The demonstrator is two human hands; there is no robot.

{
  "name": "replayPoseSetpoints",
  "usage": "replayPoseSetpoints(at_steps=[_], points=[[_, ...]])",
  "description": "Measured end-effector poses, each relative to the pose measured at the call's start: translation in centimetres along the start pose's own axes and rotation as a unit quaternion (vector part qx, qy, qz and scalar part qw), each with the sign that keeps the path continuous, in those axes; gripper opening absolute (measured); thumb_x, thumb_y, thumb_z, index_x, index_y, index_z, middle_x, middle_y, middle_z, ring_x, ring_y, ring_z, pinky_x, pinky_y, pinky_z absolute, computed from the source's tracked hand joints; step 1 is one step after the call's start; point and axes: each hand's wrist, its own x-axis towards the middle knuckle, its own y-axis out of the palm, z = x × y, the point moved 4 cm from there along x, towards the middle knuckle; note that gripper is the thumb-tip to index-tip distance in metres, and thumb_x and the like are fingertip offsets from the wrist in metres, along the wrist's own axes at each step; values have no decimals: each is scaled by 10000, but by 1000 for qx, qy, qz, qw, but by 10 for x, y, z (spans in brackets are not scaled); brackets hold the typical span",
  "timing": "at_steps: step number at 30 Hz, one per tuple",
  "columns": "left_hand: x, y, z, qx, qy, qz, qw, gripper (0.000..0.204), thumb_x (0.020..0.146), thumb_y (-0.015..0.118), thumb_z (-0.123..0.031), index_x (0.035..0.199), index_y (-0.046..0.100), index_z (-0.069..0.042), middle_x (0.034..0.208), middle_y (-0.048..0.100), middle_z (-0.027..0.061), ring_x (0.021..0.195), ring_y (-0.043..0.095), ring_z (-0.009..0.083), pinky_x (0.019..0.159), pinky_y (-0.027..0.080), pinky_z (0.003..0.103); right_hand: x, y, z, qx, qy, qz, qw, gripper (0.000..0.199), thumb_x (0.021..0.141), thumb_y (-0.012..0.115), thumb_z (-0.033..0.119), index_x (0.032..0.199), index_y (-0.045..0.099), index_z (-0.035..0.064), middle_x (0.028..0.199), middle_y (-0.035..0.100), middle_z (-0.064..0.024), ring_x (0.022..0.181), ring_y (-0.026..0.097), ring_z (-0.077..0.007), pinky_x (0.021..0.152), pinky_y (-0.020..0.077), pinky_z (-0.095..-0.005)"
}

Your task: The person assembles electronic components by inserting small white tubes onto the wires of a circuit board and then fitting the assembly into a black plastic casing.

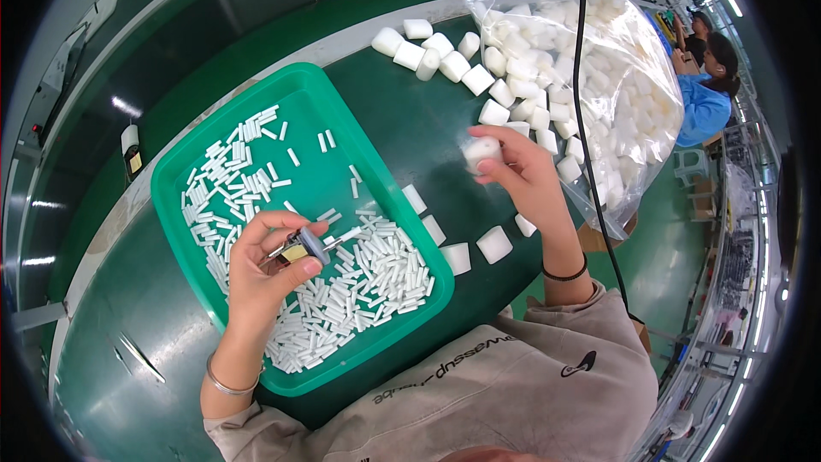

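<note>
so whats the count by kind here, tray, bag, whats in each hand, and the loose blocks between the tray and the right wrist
green tray: 1
clear plastic bag: 1
metal tool in left hand: 1
white foam block in right hand: 1
loose white foam blocks by the tray: 5
total: 9
small white sticks in the tray: too many to count

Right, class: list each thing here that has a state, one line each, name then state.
left hand: closed on tweezers, above the tray
right hand: gripping one white foam block
green tray: partly filled with small white sticks
clear plastic bag: open, full of foam blocks
loose foam blocks: scattered on the table
</note>
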Motion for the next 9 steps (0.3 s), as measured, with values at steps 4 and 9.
replayPoseSetpoints(at_steps=[4,9], points=[[-3,-6,-3,22,85,-21,996,382,653,669,55,970,477,-39,951,591,121,927,566,175,774,458,254,3,54,28,388,-9,135,912,298,832,482,-2,1122,416,6,1102,523,-114,993,512,-147,865,410,-275],[-9,-14,-10,149,307,-15,940,405,670,674,22,1003,461,-66,1120,484,144,1012,517,207,834,426,282,-2,99,49,450,-17,137,882,337,839,518,46,1153,401,14,1171,460,-85,1050,451,-151,902,365,-283]])
